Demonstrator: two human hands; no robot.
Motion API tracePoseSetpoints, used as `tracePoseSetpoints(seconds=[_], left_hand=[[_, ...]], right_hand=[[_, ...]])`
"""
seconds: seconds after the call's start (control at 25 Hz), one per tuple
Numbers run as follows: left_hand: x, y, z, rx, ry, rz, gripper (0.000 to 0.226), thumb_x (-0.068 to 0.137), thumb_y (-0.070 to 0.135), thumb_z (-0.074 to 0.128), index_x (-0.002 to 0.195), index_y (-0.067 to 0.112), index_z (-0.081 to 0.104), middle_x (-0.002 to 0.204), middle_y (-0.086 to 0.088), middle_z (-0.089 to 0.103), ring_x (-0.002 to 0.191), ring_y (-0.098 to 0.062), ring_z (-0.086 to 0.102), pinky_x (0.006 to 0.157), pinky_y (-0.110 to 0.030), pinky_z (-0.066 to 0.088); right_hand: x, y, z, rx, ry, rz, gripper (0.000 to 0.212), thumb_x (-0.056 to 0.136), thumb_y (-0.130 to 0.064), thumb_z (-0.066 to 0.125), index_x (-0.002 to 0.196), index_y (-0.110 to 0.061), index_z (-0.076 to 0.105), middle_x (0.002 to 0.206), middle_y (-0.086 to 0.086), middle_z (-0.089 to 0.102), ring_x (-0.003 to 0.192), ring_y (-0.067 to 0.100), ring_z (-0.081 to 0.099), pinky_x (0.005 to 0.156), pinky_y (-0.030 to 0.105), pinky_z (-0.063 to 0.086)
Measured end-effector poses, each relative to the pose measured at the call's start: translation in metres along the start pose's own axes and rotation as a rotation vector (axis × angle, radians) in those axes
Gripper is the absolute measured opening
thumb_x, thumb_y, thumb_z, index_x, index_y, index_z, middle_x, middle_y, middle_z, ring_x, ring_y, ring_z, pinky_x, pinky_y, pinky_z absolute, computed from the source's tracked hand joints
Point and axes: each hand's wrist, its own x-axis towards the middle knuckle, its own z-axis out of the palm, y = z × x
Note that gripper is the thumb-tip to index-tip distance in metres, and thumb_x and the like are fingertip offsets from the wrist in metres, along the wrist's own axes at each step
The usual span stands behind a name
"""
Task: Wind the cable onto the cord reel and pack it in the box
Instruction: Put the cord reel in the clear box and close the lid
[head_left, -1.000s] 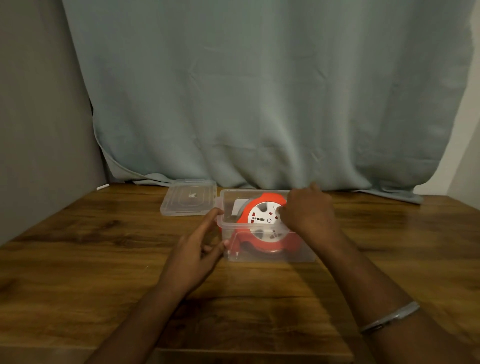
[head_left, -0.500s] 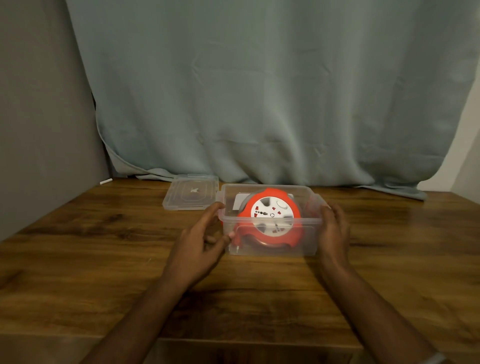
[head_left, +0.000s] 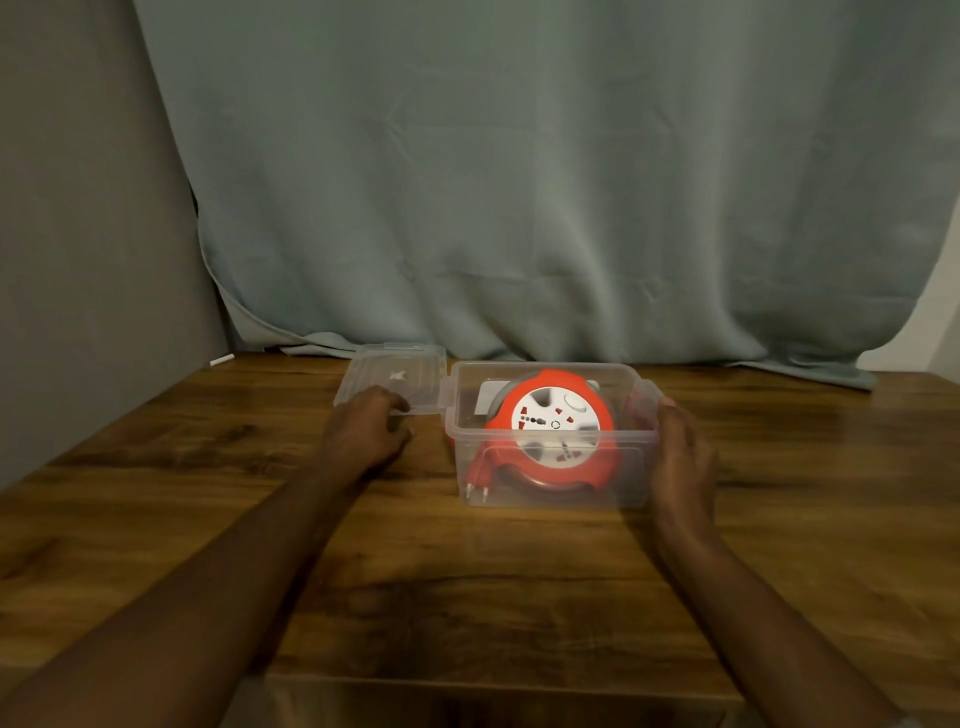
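Observation:
An orange cord reel (head_left: 558, 431) with a white socket face leans tilted inside the clear plastic box (head_left: 631, 480) at the table's middle. Its orange plug (head_left: 480, 475) lies at the box's front left corner, pins toward me. The clear lid (head_left: 397, 371) lies flat on the table left of the box. My left hand (head_left: 363, 431) hovers with curled fingers at the lid's near edge, holding nothing that I can see. My right hand (head_left: 680, 452) rests flat against the box's right wall, fingers up to the rim.
The wooden table (head_left: 467, 571) runs to a near edge at the bottom. A pale blue curtain (head_left: 519, 182) hangs behind and drapes onto the table's back. A grey wall stands on the left, with a small white object (head_left: 221, 359) at the back left corner.
My left hand left the box's left side and moved left and back to the lid. My right hand came off the reel and settled against the box's right wall.

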Motion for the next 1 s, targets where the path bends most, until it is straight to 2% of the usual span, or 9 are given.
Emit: tracePoseSetpoints(seconds=[0.12, 0.24, 0.36, 0.48, 0.64, 0.72, 0.84, 0.92, 1.0], left_hand=[[0.011, -0.017, 0.010, 0.015, 0.110, 0.072, 0.032, 0.093, 0.026, 0.077, 0.124, 0.022, 0.067, 0.123, -0.002, 0.070, 0.112, -0.020, 0.064, 0.093, -0.037, 0.053], [0.016, -0.021, 0.019, -0.015, 0.179, 0.212, 0.017, 0.099, 0.024, 0.069, 0.116, 0.021, 0.069, 0.112, -0.001, 0.068, 0.106, -0.021, 0.063, 0.088, -0.038, 0.053], [0.022, -0.010, 0.007, -0.331, 0.420, 0.182, 0.022, 0.108, 0.024, 0.052, 0.120, 0.013, 0.067, 0.117, -0.004, 0.063, 0.107, -0.021, 0.060, 0.088, -0.037, 0.052], [0.027, 0.020, -0.043, -0.665, 0.740, 0.168, 0.031, 0.112, 0.028, 0.047, 0.121, 0.006, 0.066, 0.115, -0.005, 0.061, 0.104, -0.014, 0.057, 0.087, -0.030, 0.048], [0.010, 0.058, -0.106, -0.905, 0.959, 0.248, 0.020, 0.110, 0.026, 0.049, 0.115, 0.018, 0.067, 0.115, -0.002, 0.064, 0.104, -0.003, 0.059, 0.092, -0.018, 0.050], [0.005, 0.066, -0.120, -1.152, 0.868, 0.182, 0.025, 0.109, 0.026, 0.051, 0.113, 0.012, 0.070, 0.102, -0.001, 0.068, 0.091, -0.006, 0.063, 0.084, -0.029, 0.056], [-0.013, 0.079, -0.125, -1.526, 0.454, -0.060, 0.023, 0.107, 0.019, 0.057, 0.094, 0.009, 0.073, 0.080, -0.004, 0.069, 0.070, -0.015, 0.065, 0.064, -0.031, 0.060], [-0.023, 0.082, -0.114, -1.585, 0.189, -0.218, 0.024, 0.104, 0.015, 0.060, 0.083, 0.011, 0.072, 0.066, -0.002, 0.070, 0.056, -0.015, 0.067, 0.052, -0.031, 0.062], [-0.028, 0.080, -0.098, -1.598, 0.021, -0.309, 0.020, 0.103, 0.014, 0.062, 0.089, 0.007, 0.074, 0.069, -0.006, 0.074, 0.054, -0.016, 0.070, 0.047, -0.030, 0.059]], right_hand=[[0.002, -0.002, 0.000, -0.023, 0.002, -0.005, 0.034, 0.108, -0.035, 0.048, 0.126, -0.019, 0.073, 0.114, 0.003, 0.075, 0.102, 0.023, 0.071, 0.075, 0.032, 0.054], [0.003, 0.001, -0.001, -0.049, 0.002, -0.025, 0.034, 0.109, -0.036, 0.048, 0.127, -0.020, 0.072, 0.115, 0.001, 0.074, 0.103, 0.021, 0.070, 0.078, 0.035, 0.058], [0.005, 0.006, -0.003, -0.063, -0.016, -0.042, 0.035, 0.107, -0.039, 0.048, 0.125, -0.023, 0.072, 0.116, 0.001, 0.075, 0.106, 0.025, 0.071, 0.088, 0.044, 0.060], [0.009, 0.006, -0.002, -0.091, -0.003, -0.035, 0.038, 0.110, -0.042, 0.044, 0.128, -0.021, 0.069, 0.119, 0.004, 0.072, 0.109, 0.027, 0.068, 0.084, 0.038, 0.056], [0.010, 0.001, -0.004, -0.155, 0.100, -0.159, 0.040, 0.111, -0.042, 0.044, 0.133, -0.011, 0.058, 0.136, 0.012, 0.057, 0.116, 0.022, 0.057, 0.088, 0.032, 0.043], [0.008, -0.009, -0.008, -0.139, 0.156, -0.248, 0.031, 0.110, -0.037, 0.049, 0.130, -0.015, 0.058, 0.138, 0.009, 0.053, 0.114, 0.015, 0.055, 0.090, 0.031, 0.046], [0.012, -0.036, -0.012, 0.016, 0.046, -0.345, 0.026, 0.111, -0.037, 0.043, 0.129, -0.025, 0.057, 0.127, 0.006, 0.063, 0.105, 0.005, 0.062, 0.087, 0.014, 0.050], [0.016, -0.055, -0.012, 0.097, -0.074, -0.344, 0.033, 0.112, -0.039, 0.037, 0.132, -0.025, 0.060, 0.107, 0.005, 0.070, 0.088, 0.009, 0.067, 0.073, 0.017, 0.053], [0.021, -0.068, -0.011, 0.064, -0.122, -0.305, 0.028, 0.110, -0.034, 0.051, 0.126, -0.020, 0.069, 0.091, 0.002, 0.073, 0.071, 0.013, 0.065, 0.062, 0.022, 0.052]])
